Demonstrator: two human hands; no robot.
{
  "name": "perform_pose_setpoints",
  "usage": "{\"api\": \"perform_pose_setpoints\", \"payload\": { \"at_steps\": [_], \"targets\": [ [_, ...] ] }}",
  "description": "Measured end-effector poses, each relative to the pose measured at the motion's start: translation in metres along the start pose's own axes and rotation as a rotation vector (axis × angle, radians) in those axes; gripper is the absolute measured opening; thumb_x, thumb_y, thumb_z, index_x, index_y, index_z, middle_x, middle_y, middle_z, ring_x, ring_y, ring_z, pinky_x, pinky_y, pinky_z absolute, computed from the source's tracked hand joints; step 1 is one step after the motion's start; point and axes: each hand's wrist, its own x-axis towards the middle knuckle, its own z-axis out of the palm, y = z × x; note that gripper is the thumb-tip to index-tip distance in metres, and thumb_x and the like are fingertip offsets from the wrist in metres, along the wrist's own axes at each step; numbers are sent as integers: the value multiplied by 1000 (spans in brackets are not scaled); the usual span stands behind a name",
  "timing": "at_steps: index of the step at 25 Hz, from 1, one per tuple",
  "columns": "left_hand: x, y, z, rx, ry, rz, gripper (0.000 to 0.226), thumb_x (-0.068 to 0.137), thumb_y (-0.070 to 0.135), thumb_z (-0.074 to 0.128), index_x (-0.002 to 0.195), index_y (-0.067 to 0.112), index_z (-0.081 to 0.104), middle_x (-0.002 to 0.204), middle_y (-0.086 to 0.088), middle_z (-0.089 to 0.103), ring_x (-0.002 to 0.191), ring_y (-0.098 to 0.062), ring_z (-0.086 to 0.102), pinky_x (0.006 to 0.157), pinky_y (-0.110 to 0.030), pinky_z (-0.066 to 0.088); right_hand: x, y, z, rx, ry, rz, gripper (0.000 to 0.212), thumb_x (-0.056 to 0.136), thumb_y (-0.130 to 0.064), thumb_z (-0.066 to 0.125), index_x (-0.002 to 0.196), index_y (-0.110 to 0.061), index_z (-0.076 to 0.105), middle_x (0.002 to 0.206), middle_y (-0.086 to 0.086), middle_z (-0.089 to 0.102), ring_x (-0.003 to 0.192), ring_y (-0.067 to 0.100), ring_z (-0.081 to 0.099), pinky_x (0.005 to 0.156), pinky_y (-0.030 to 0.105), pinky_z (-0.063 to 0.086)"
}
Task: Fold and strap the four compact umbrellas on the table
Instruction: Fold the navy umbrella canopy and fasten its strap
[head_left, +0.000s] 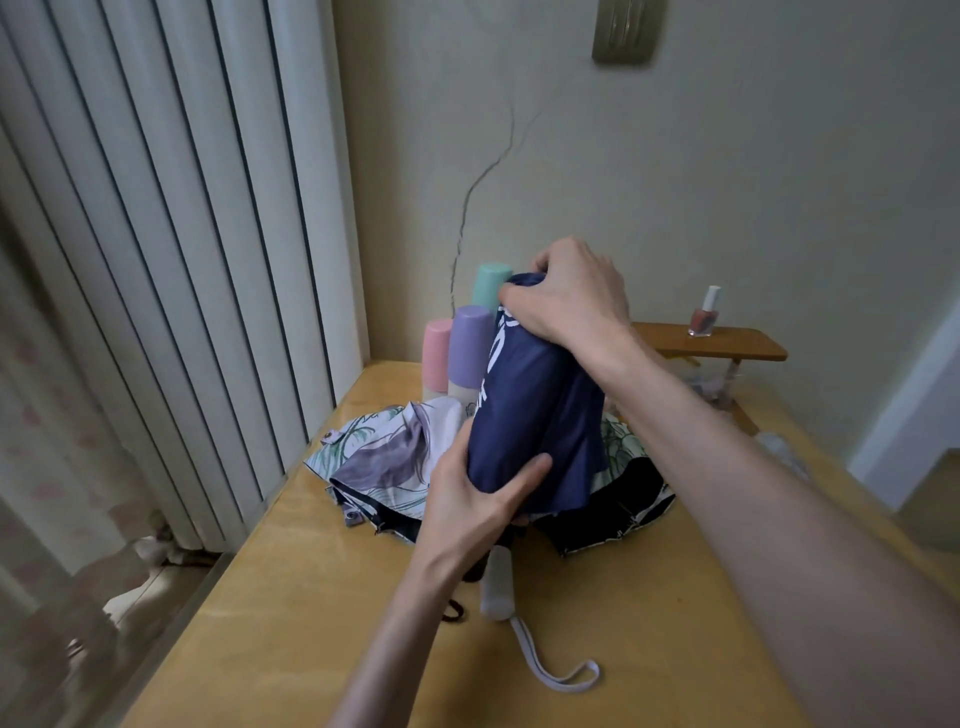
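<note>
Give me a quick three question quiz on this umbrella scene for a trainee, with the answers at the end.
1. True or false: three pastel cases stand behind the navy umbrella.
2. What stands on the small wooden shelf? A) nail polish bottle B) mug C) scissors
3. Which hand grips the navy umbrella's top end?
Key: 1 true. 2 A. 3 the right hand; the left hand holds the lower end.
</note>
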Motion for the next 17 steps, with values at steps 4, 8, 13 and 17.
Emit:
{"api": "perform_pose_setpoints", "payload": {
  "at_steps": [4, 8, 13, 17],
  "targets": [
    [-2, -3, 2, -127, -19, -121, 37, 88, 25, 84, 119, 15, 67, 102, -3, 78, 78, -25, 77, 53, -37, 60, 0, 5, 8, 21, -53, -28, 37, 88, -43, 67, 67, -19, 48, 63, 4, 42, 78, 37, 48, 62, 38, 35],
    [-1, -7, -10, -251, 79, -220, 51, 82, 51, 72, 100, 5, 59, 61, -7, 59, 53, -25, 52, 44, -31, 46, -7, 30, 14, 575, -113, -137, 32, 92, -55, 71, 106, -28, 77, 100, -12, 75, 97, 7, 70, 96, 38, 57],
    [4, -9, -20, -321, 148, -279, 60, 86, 64, 53, 94, 4, 57, 54, -8, 53, 44, -24, 49, 37, -29, 41, -32, 65, 21, 698, -256, -229, 19, 91, -20, 83, 110, -17, 79, 96, -2, 80, 85, 1, 71, 84, 18, 52],
    [6, -13, -19, -353, 167, -288, 60, 83, 66, 59, 99, 8, 59, 59, -11, 54, 46, -23, 49, 39, -29, 43, -48, 84, 13, 729, -303, -306, 38, 89, -6, 82, 123, -21, 73, 111, -1, 76, 103, 7, 71, 91, 27, 55]
  ]
}}
